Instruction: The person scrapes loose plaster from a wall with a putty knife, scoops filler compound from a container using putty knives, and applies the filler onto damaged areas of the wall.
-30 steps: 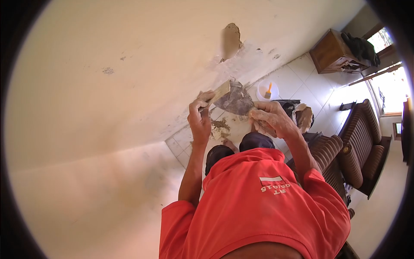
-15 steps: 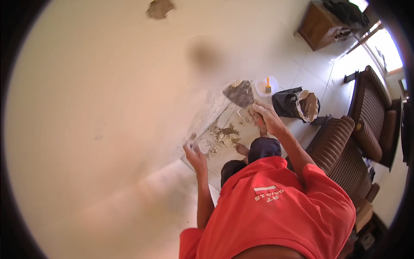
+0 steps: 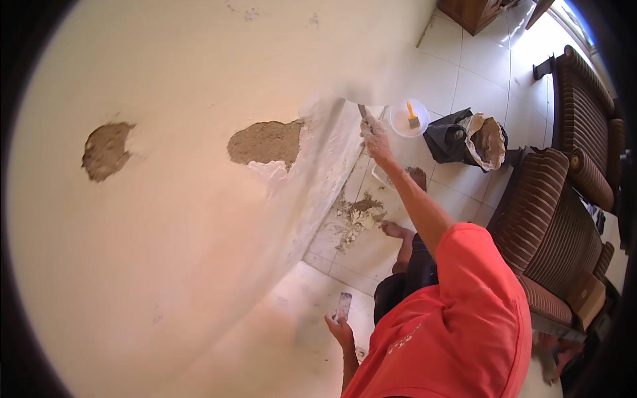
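Observation:
My right hand point(image 3: 377, 144), dusted white, is closed round a putty knife point(image 3: 362, 113) at the wall's lower part, its blade seen nearly edge-on. The cream wall point(image 3: 186, 219) has a bare brown patch point(image 3: 267, 142) with white filler point(image 3: 271, 170) along its lower edge. A second bare patch point(image 3: 106, 151) lies farther left. Lower down, my left hand point(image 3: 341, 331) grips a small flat scraper point(image 3: 344, 305) with a smeared grey-white face, held apart from the wall.
A white tub point(image 3: 399, 121) with a yellow-handled brush point(image 3: 413, 114) stands on the tiled floor beside an open bag of powder point(image 3: 488, 141). Crumbled debris point(image 3: 361, 215) lies near my feet point(image 3: 396, 230). Striped sofas point(image 3: 531, 205) line the right side.
My right hand has moved up and left with the putty knife, whose blade has turned edge-on. My left hand has dropped lower with its scraper. The view has shifted, showing more bare wall.

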`<action>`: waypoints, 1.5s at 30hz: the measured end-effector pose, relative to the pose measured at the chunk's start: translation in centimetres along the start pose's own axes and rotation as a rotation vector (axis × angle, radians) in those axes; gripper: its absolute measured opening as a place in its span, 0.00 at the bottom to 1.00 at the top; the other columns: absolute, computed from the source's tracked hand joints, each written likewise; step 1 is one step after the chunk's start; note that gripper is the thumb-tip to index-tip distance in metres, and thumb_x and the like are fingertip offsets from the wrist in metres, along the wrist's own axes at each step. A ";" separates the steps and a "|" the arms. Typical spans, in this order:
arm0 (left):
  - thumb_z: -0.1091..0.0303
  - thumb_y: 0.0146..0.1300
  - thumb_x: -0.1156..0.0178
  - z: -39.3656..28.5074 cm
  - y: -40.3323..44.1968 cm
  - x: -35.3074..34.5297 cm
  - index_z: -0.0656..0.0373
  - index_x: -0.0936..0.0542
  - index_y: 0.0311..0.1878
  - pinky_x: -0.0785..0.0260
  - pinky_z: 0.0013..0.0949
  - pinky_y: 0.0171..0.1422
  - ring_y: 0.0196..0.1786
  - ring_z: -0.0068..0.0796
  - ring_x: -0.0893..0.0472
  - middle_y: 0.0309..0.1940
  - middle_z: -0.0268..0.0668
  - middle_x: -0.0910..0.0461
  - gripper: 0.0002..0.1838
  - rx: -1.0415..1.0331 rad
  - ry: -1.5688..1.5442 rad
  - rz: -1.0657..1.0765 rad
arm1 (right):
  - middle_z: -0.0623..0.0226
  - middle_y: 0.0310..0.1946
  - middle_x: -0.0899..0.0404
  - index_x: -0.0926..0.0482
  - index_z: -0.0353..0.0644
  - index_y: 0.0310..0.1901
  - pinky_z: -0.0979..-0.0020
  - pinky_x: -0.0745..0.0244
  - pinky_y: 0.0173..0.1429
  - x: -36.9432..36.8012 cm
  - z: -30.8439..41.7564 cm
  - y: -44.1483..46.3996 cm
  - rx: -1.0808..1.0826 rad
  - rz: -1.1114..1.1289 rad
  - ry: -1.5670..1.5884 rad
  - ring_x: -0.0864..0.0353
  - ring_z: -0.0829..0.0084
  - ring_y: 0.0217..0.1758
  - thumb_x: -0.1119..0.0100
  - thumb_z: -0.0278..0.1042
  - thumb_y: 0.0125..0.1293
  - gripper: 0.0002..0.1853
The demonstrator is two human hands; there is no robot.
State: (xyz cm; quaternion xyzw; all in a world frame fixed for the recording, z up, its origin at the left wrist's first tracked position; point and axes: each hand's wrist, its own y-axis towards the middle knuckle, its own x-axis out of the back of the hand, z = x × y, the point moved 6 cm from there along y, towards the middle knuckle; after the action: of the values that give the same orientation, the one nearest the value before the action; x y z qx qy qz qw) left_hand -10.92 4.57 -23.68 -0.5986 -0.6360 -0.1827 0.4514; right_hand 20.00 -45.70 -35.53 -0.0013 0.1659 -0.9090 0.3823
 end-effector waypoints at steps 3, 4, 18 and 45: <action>0.68 0.66 0.43 1.1 -0.6 -0.6 0.71 0.32 0.49 0.33 0.42 0.53 0.44 0.45 0.27 0.41 0.52 0.27 0.16 0.038 -0.016 0.037 | 0.66 0.42 0.34 0.37 0.55 0.73 0.75 0.20 0.32 -1.5 -0.6 0.5 0.006 -0.005 -0.035 0.27 0.75 0.39 0.50 0.35 0.71 0.28; 0.68 0.65 0.43 1.3 -0.7 -0.8 0.71 0.32 0.49 0.33 0.42 0.54 0.44 0.45 0.27 0.41 0.52 0.27 0.16 0.051 -0.012 0.055 | 0.66 0.42 0.34 0.37 0.55 0.73 0.75 0.20 0.32 -2.1 -0.1 0.3 0.005 -0.008 -0.036 0.27 0.75 0.39 0.50 0.35 0.71 0.28; 0.68 0.65 0.42 0.1 1.4 -2.5 0.69 0.32 0.48 0.34 0.40 0.54 0.44 0.41 0.27 0.41 0.49 0.28 0.15 0.018 0.015 0.187 | 0.54 0.33 0.31 0.34 0.47 0.69 0.61 0.31 0.53 -5.9 0.0 -2.5 0.328 -0.042 -0.246 0.30 0.56 0.43 0.41 0.28 0.65 0.30; 0.68 0.65 0.42 -3.0 3.4 -3.7 0.69 0.30 0.49 0.33 0.40 0.55 0.46 0.41 0.26 0.42 0.49 0.26 0.15 0.048 0.002 0.193 | 0.57 0.40 0.28 0.32 0.43 0.68 0.65 0.26 0.46 -5.9 2.4 1.2 0.096 -0.109 -0.184 0.26 0.67 0.44 0.46 0.43 0.70 0.27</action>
State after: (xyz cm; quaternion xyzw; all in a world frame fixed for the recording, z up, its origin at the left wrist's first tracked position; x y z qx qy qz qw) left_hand -7.12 0.80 -26.08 -0.6459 -0.5791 -0.1239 0.4818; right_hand 25.27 -43.10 -32.89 -0.0752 0.0860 -0.9314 0.3455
